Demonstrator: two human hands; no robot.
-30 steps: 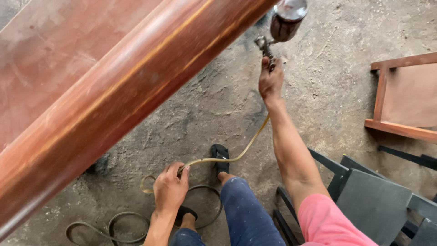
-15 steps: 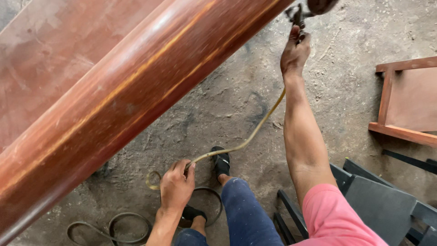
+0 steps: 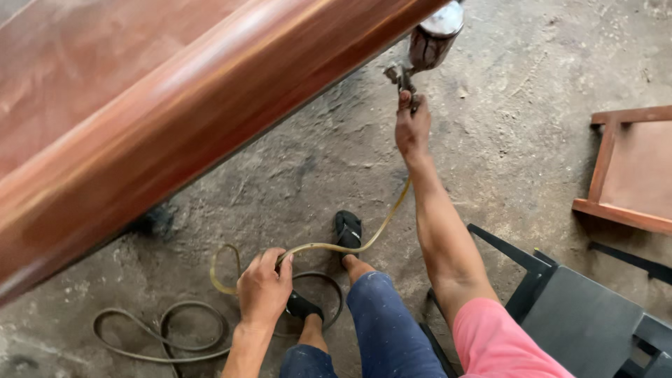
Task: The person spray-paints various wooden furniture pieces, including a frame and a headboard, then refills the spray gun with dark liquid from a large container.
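**Spray gun up at the rail, hose gathered low**

Biggest thing first: a long reddish-brown wooden piece point(image 3: 182, 133) w/ a rounded, glossy edge cuts across from 8 o'clock up to 1 o'clock, filling the upper-left half of the view. Under it, rough grey concrete floor point(image 3: 532, 77), stained and dusty.

At 4–5 o'clock, dark grey furniture point(image 3: 588, 322) w/ a flat top and angled legs, just beside the person's right arm. At 3 o'clock, a red-brown wooden frame point(image 3: 623, 168) sits on the floor, well apart from both hands.

Person stands over it all: blue trousers, pink sleeve at 5 o'clock, dark footwear near 6 o'clock.

The yellowish air hose point(image 3: 336, 246) runs from the gun down along the right forearm, curves across to the left hand, then loops on the floor toward 7 o'clock.

Right hand point(image 3: 413, 129), arm stretched out toward 12–1 o'clock, fingers wrapped tight round the handle of the spray gun point(image 3: 420, 59). The gun's metal cup sits above the hand, right up against the lower edge of the wooden piece. Can't tell whether the trigger is pressed.

Left hand point(image 3: 264, 290), at 6–7 o'clock, is closed round the hose, holding a slack bend of it off the floor, near the left foot.
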